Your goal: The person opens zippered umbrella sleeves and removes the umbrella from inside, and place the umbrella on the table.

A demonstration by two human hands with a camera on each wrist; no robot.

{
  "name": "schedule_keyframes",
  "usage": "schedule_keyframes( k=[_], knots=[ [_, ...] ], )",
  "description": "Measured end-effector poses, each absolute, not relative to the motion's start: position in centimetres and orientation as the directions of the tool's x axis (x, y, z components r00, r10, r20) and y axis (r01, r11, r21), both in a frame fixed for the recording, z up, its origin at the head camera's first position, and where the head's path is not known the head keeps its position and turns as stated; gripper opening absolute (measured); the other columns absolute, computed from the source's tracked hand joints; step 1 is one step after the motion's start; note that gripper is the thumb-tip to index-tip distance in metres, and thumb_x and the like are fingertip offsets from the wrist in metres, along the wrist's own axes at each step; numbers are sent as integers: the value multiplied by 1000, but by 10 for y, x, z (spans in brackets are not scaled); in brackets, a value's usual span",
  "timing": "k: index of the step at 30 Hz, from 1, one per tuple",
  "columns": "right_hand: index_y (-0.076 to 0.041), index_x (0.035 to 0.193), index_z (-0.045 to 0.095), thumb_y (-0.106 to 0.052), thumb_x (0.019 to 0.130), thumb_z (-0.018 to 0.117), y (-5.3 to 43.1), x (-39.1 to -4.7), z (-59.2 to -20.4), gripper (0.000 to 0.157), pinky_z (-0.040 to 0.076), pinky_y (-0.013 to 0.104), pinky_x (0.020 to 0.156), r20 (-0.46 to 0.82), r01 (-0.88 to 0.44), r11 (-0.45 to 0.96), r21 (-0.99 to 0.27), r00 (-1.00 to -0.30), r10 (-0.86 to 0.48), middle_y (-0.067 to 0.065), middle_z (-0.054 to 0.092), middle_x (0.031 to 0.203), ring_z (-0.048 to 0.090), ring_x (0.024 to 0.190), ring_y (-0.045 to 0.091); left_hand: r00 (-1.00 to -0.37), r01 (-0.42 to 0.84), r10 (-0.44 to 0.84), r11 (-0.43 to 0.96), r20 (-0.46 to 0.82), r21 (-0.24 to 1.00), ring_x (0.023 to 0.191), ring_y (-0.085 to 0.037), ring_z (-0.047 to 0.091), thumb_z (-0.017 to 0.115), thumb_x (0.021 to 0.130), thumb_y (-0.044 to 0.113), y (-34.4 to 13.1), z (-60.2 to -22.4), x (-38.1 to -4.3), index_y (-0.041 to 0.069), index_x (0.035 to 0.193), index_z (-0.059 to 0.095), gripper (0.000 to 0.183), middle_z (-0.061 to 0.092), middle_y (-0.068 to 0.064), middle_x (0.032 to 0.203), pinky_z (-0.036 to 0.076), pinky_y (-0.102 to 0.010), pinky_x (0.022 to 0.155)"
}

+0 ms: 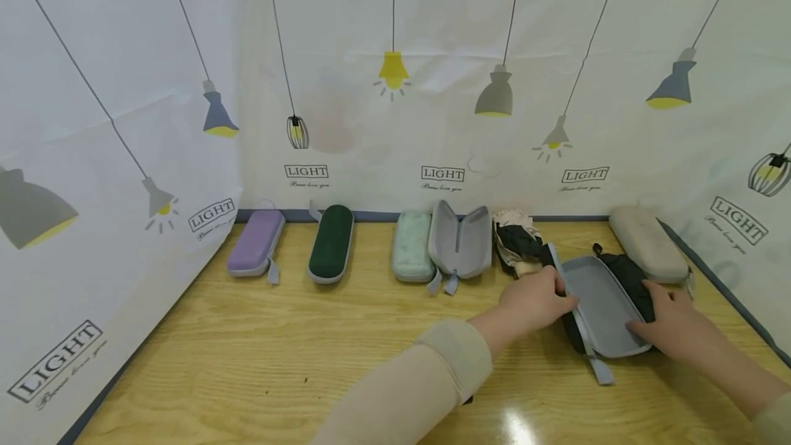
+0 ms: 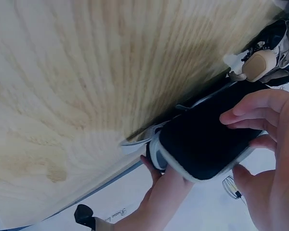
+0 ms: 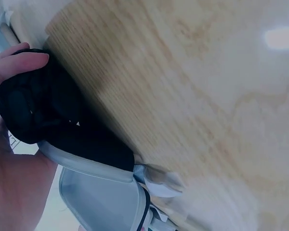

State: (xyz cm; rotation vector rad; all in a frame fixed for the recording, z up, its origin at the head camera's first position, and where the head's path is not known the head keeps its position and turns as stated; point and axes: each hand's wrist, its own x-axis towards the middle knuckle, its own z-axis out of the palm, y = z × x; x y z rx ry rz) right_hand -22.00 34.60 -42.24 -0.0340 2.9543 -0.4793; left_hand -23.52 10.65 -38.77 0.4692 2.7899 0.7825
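Observation:
An unzipped black case with grey lining [image 1: 602, 304] stands opened out at the right of the table. My left hand [image 1: 534, 301] pinches the edge of its left half; the left wrist view shows that hand beside the black outer shell [image 2: 207, 134]. My right hand [image 1: 676, 321] grips a black fabric bundle [image 1: 627, 280], apparently a folded umbrella, with the thumb at the case's right rim. In the right wrist view its fingers curl over the bundle [image 3: 38, 96]. Behind my left hand lies a black and cream folded umbrella [image 1: 516, 239] with a beige handle [image 2: 259, 65].
Along the back edge lie a purple case [image 1: 255, 242], a dark green case [image 1: 331, 246], a mint case [image 1: 412, 246] and an opened grey-lined case [image 1: 460, 242]. A beige case [image 1: 649, 244] lies behind my right hand. Lamp-printed sheets [image 1: 395, 143] wall off the table.

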Motion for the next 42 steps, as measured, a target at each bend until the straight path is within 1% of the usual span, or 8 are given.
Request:
schedule_keyframes(
  k=[4,10,19,23,27,35,40,42],
  knots=[
    [20,131,12,-52,76,62,343,-224,-422,104,38,59,63,-146,23,956,-293,-989,-21,53,14,115,30,95,63,-937,227,332,815,-109,533,51,-10,48,58,77,56,108,-388,-231,30,98,46,35,50,8,64,37,-27,47],
    [22,129,15,-42,76,66,345,-232,-421,97,37,61,65,-93,-7,958,-288,-995,-35,52,18,111,31,94,62,-951,195,291,826,-104,529,48,-12,48,60,72,62,119,-390,-230,35,107,43,48,49,5,58,37,-29,43],
    [22,129,15,-41,76,65,347,-253,-421,96,39,58,59,-123,16,963,-269,-992,-19,52,20,109,38,87,60,-966,172,251,802,-62,572,49,-11,47,67,66,59,127,-395,-242,37,111,41,56,49,6,61,37,-27,44],
    [22,130,13,-38,77,66,340,-266,-421,95,38,60,63,-113,13,960,-280,-993,-19,52,20,111,36,92,60,-971,168,235,810,-48,562,49,-11,47,69,65,58,124,-398,-253,39,116,38,63,49,6,61,37,-26,44],
    [21,131,11,-34,78,64,333,-279,-420,94,38,61,65,-117,25,954,-299,-993,-10,51,18,112,34,92,60,-977,152,209,832,-47,534,46,-11,48,67,69,56,124,-398,-263,43,122,36,63,49,6,58,37,-27,42],
    [22,130,10,-31,79,62,330,-297,-416,90,37,61,67,-118,28,947,-321,-993,-11,52,16,111,33,93,61,-980,164,198,852,-16,498,52,-8,48,66,71,54,130,-392,-277,45,126,38,63,60,12,82,38,-26,45],
    [22,131,8,-31,81,60,327,-304,-416,90,36,62,70,-128,26,939,-342,-992,-19,52,13,114,30,96,61,-982,168,187,887,-3,430,53,-8,51,62,73,57,132,-393,-283,43,128,37,63,61,11,84,39,-26,43],
    [22,131,7,-31,81,59,325,-308,-417,90,36,62,71,-133,25,938,-347,-991,-22,52,12,114,29,97,61,-983,167,183,901,-2,401,55,-9,53,60,74,57,131,-395,-284,42,130,36,62,62,11,89,40,-27,43]
  ],
)
